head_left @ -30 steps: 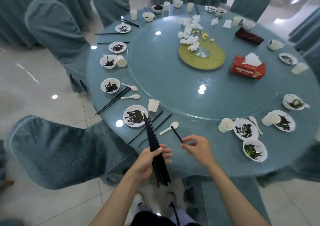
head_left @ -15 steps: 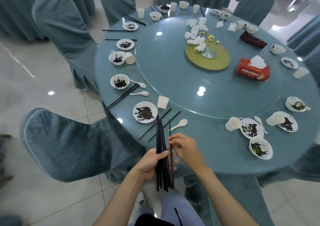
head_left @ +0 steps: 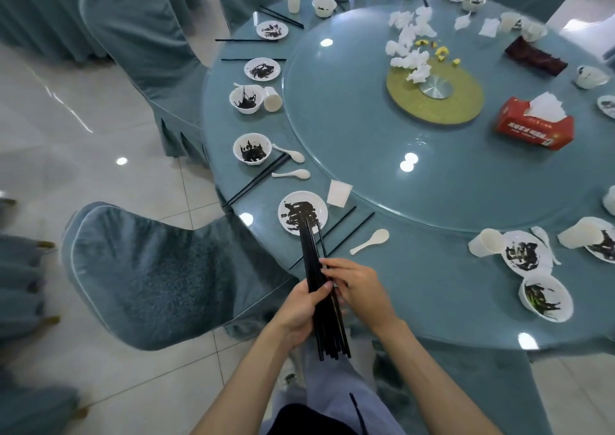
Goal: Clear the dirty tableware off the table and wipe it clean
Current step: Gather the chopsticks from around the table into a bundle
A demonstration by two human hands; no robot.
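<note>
Left hand point(head_left: 299, 314) is wrapped round the bundle of black chopsticks point(head_left: 309, 254), tips pointing away. Right hand point(head_left: 359, 288) pinches the same bundle. Two loose chopsticks point(head_left: 342, 218) lie just beyond on the table point(head_left: 432, 301), long axis diagonal, nearer the right hand.

You have bright, even indoor light here, coming from overhead: round lamp reflections sit on the glass turntable point(head_left: 432, 181), along the rim of the table point(head_left: 466, 304) and on the glossy floor point(head_left: 100, 135), which also carries a pale streak of glare. Daylight washes out the top right corner. Shadows are soft and faint; the darkest patch lies under the table edge by your legs. Your left hand point(head_left: 296, 308), your right hand point(head_left: 359, 288) and the chopsticks point(head_left: 311, 261) they grip look sharp. The wide lens bows the outlines of the table and the chair point(head_left: 159, 278), and the left edge and lower left corner smear into blur.
</note>
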